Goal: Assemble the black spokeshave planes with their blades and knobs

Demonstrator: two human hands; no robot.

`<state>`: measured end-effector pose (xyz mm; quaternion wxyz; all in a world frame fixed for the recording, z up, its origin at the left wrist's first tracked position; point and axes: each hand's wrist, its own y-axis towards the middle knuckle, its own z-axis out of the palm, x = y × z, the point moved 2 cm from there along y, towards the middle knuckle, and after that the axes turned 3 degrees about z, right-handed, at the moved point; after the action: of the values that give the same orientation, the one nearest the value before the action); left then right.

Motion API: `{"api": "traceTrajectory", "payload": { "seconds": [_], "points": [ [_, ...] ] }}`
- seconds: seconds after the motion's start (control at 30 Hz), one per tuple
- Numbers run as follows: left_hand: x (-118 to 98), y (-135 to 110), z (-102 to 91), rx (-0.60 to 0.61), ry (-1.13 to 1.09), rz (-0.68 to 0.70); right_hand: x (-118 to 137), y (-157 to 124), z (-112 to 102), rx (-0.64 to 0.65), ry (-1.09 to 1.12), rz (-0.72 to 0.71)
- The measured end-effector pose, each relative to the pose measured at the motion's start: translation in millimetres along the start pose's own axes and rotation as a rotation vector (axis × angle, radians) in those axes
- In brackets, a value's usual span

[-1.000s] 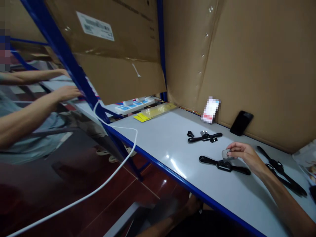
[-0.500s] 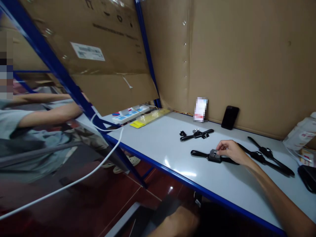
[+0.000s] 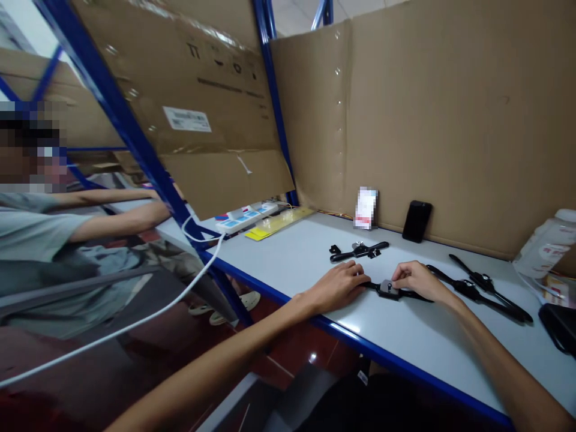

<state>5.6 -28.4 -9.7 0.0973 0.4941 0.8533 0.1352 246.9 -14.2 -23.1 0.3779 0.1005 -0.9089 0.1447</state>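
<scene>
Left hand (image 3: 344, 284) has risen onto the bench (image 3: 274, 264), at the handle of the tool (image 3: 389, 294) between the hands; its grip cannot be told. Right hand (image 3: 414, 279): fingers closed on the plate (image 3: 386, 286) over that tool. Uneven pressure could skew the plate. Count: four tools, one plate, two phones (image 3: 417, 221).

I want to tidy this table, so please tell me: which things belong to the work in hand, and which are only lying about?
In the work:
black two-handled tool, left hand at its handle
grey plate, held by right hand
probably the similar black tools, untouched

Lying about:
dark phone, lit phone
power strip
yellow packaging
plastic bottle
</scene>
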Motion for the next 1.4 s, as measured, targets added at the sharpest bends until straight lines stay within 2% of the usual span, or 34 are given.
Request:
{"api": "traceTrajectory", "payload": {
  "seconds": [0.07,0.2,0.37,0.5,0.63,0.73,0.9,1.1,1.4],
  "points": [
    [7.0,3.0,3.8,0.032,0.017,0.05,-0.1,-0.6,0.0,0.004,-0.001,0.002],
    [12.2,9.6,-1.2,0.081,0.025,0.138,-0.7,-2.8,-1.5,0.001,-0.005,0.013],
    [21.5,28.7,-3.1,0.105,0.02,0.234,-0.4,-7.7,-4.3,-0.031,-0.016,0.04],
    [26.9,44.4,-1.5,0.123,0.005,0.33,2.5,-12.8,-2.6,-0.07,-0.007,0.062],
    [29.8,47.1,1.7,0.133,-0.042,0.4,7.2,-18.3,0.7,-0.14,0.033,0.071],
    [32.9,40.2,7.3,0.106,-0.099,0.39,10.0,-22.2,1.7,-0.176,0.084,0.083],
    [38.1,29.4,13.2,0.069,-0.199,0.338,11.3,-27.0,0.7,-0.164,0.165,0.11],
    [38.6,20.8,5.8,0.092,-0.319,0.303,9.8,-31.2,0.6,-0.228,0.217,0.164],
    [35.7,16.1,-1.1,0.064,-0.358,0.261,18.3,-35.7,0.2,-0.295,0.221,0.233]
  ]
}}
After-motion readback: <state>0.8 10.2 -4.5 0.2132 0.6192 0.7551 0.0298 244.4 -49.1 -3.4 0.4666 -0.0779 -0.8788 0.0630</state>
